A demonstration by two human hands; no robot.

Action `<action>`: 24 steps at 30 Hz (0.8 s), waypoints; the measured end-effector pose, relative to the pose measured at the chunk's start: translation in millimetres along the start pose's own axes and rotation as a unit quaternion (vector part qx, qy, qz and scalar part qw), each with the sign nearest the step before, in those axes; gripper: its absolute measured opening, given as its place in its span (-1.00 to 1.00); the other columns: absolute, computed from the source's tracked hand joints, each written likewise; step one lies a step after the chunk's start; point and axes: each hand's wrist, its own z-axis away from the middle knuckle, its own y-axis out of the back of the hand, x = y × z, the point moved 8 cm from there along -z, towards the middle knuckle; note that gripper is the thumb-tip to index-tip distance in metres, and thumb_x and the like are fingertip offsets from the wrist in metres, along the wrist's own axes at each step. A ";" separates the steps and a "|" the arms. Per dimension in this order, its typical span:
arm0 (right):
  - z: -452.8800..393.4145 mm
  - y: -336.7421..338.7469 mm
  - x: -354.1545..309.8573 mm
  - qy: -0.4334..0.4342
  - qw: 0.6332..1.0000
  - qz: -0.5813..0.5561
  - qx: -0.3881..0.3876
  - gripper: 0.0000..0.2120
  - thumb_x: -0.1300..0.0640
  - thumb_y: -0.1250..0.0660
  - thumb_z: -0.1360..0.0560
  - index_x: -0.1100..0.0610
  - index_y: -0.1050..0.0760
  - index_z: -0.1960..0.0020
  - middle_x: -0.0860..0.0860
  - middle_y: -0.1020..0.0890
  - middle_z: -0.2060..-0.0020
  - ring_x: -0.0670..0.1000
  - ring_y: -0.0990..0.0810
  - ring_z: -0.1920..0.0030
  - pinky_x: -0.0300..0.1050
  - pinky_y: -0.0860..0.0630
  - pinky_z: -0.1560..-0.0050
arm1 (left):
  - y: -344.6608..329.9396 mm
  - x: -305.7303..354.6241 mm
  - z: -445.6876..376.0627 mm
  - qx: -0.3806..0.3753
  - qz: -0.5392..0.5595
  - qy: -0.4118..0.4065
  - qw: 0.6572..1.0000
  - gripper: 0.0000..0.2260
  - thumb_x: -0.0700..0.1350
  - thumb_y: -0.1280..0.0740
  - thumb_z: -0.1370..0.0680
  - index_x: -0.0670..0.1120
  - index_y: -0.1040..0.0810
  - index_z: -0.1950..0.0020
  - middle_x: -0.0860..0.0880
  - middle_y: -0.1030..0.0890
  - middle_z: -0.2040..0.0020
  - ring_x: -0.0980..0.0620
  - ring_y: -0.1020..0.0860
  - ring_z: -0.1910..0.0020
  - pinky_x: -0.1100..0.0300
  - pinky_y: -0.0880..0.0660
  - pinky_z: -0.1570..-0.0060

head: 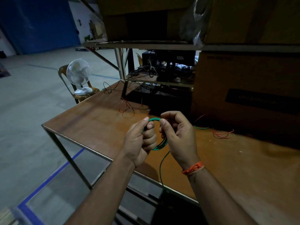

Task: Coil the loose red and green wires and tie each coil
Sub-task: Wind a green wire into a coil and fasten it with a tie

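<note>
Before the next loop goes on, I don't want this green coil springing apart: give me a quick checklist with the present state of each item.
1. Left hand grips the green coil: ok.
2. Right hand has a grip on the coil's other side: ok.
3. Loops lie together in one ring: ok.
4. Loose green tail hangs free over the table edge, unsnagged: cannot tell, its end is out of sight.
5. Coil tied: not ok, no tie visible.
6. Red wires coiled: not ok, they lie loose on the table.

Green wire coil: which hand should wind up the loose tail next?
Probably the right hand. The left hand grips the green coil through its middle, anchoring it, while the loose tail hangs just under the right hand.
</note>
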 end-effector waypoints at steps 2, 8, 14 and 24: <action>-0.1 0.6 2.1 -0.003 0.999 0.030 -0.018 -0.91 0.17 -0.35 -0.63 0.09 -0.56 -0.13 -0.01 -0.66 0.25 -0.06 -0.65 0.22 -0.04 -0.60 0.22 | 1.2 0.3 1.9 0.018 0.041 0.012 0.999 -0.71 0.03 -0.14 -0.65 -0.05 -0.37 0.23 0.10 -0.18 0.48 0.16 -0.08 0.58 0.30 -0.09 0.61; 20.4 -2.1 29.2 -0.081 0.992 0.040 -0.091 -0.77 0.22 -0.39 -0.58 -0.01 -0.52 -0.18 0.02 -0.67 0.15 -0.02 -0.68 0.20 -0.13 -0.56 0.25 | 24.4 15.8 -0.5 0.093 0.184 -0.014 0.978 -0.66 0.01 -0.06 -0.72 -0.03 -0.35 0.23 0.08 -0.18 0.51 0.13 -0.02 0.57 0.30 -0.06 0.62; 48.2 6.6 58.7 -0.143 0.983 0.095 -0.069 -0.70 0.26 -0.42 -0.49 -0.11 -0.53 -0.06 -0.02 -0.66 0.18 0.00 -0.66 0.19 -0.06 -0.60 0.25 | 63.4 47.9 -2.2 0.170 0.248 -0.107 0.948 -0.66 -0.03 -0.03 -0.72 -0.02 -0.36 0.23 0.08 -0.19 0.51 0.15 -0.14 0.63 0.30 -0.06 0.62; 44.6 -21.4 0.4 0.082 0.927 0.317 -0.182 -0.91 0.11 -0.35 -0.53 0.04 -0.63 0.03 -0.05 -0.52 0.18 -0.03 -0.52 0.13 -0.07 -0.50 0.15 | 65.3 49.1 6.4 0.211 -0.078 -0.195 0.955 -0.71 0.01 -0.04 -0.75 -0.05 -0.36 0.11 0.05 -0.30 0.42 0.13 -0.24 0.51 0.28 -0.20 0.53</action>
